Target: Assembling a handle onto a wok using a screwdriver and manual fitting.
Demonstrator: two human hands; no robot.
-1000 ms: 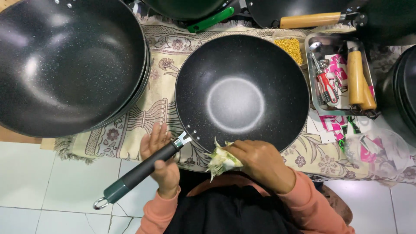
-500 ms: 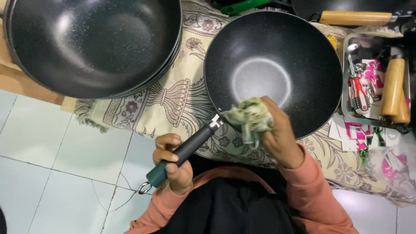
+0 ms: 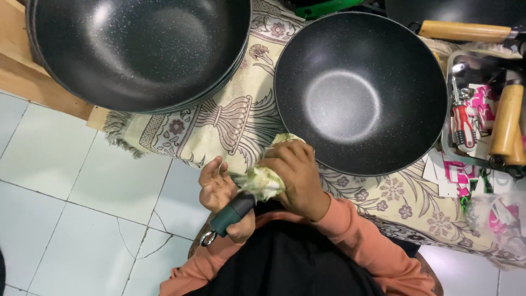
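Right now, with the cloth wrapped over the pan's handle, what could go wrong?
The left hand grips only the end of the dark green handle, so the black speckled non-stick wok might tip or slide on the patterned cloth mat. The right hand rubbing the crumpled pale rag could nudge it toward the metal tray of tools.

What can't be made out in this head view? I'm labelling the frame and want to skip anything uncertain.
- Where the green handle joins the wok: covered by the cloth and right hand.
- Left hand palm: turned away behind its fingers.
- Stacked woks: cut off by the top edge; count unclear.
- Tools in the tray: too small and overlapped.
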